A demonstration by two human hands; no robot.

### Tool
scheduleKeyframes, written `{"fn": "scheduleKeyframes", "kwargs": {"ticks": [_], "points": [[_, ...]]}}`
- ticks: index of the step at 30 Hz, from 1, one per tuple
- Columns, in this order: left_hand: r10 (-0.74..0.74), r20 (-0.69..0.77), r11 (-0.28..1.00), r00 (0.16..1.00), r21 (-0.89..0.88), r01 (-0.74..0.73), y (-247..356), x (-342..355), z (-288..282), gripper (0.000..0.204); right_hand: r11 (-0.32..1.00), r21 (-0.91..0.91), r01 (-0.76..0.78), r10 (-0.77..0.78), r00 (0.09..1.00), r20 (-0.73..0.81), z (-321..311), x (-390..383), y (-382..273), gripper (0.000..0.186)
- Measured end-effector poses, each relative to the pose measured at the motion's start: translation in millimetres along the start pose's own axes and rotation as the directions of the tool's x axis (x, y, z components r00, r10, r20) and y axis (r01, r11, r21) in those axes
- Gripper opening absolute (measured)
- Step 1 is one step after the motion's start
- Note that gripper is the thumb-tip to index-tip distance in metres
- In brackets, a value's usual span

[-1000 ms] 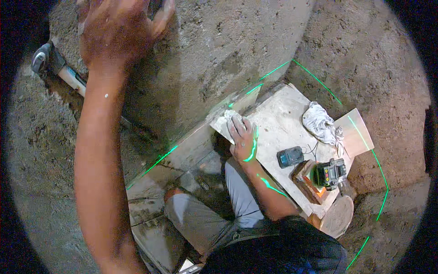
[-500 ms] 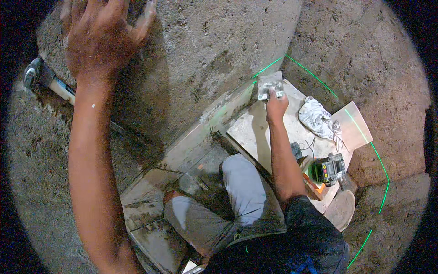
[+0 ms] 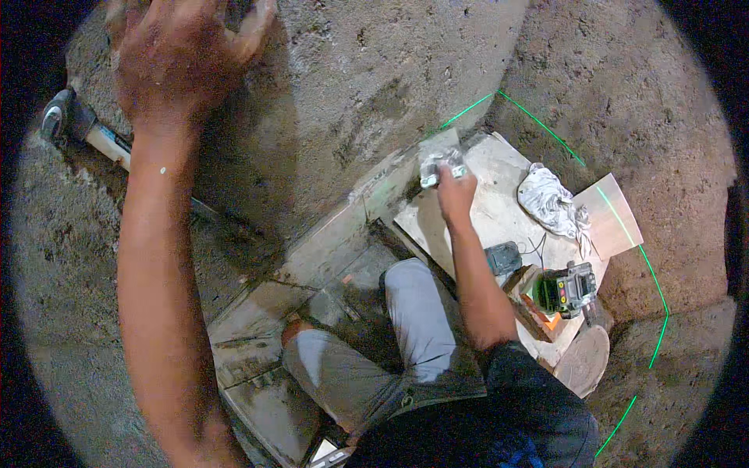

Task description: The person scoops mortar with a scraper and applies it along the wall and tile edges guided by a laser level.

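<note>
My left hand (image 3: pixel 183 58) rests high on the rough plastered wall (image 3: pixel 359 62), its fingers apart and their tips partly out of view. My right hand (image 3: pixel 452 187) grips a small flat metal scraper (image 3: pixel 441 150) bearing grey-white paste. The blade is slightly blurred and sits beside the smooth strip (image 3: pixel 328 234) along the wall's foot, above a pale board (image 3: pixel 421 230); whether it touches the strip, I cannot tell. A long tool with a dark head (image 3: pixel 66 117) lies against the wall behind my left forearm.
On or beside the board are a crumpled white cloth (image 3: pixel 546 203), a dark battery pack (image 3: pixel 503 257), a laser level (image 3: pixel 566 290) on a wooden block, a thin square sheet (image 3: pixel 608 210) and a round disc (image 3: pixel 581 366). Green laser lines cross the walls. My bent knees are below.
My right hand has moved up toward the wall corner with the scraper, then back down-left along the strip over the last half second. My left hand stays on the wall.
</note>
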State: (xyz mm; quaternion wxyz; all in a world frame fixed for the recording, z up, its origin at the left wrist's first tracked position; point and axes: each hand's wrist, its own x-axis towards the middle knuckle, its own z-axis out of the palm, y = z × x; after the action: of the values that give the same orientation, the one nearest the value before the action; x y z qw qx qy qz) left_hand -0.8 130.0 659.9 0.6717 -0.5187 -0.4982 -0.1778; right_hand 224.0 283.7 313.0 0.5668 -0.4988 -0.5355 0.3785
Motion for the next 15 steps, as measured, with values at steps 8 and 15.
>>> {"fn": "scheduleKeyframes", "kwargs": {"ticks": [8,15], "points": [[-0.027,-0.008,0.999,1.000,-0.020,0.027,2.4,0.1,-0.2,0.047,0.999,-0.039,-0.009,0.010,1.000,0.028,30.2,-82.8,-19.7,0.023],[-0.026,-0.014,0.999,1.000,-0.037,0.026,-2.5,-1.4,4.0,0.046,0.998,0.048,-0.041,0.037,0.995,0.092,38.4,-120.0,-41.8,0.022]]}}
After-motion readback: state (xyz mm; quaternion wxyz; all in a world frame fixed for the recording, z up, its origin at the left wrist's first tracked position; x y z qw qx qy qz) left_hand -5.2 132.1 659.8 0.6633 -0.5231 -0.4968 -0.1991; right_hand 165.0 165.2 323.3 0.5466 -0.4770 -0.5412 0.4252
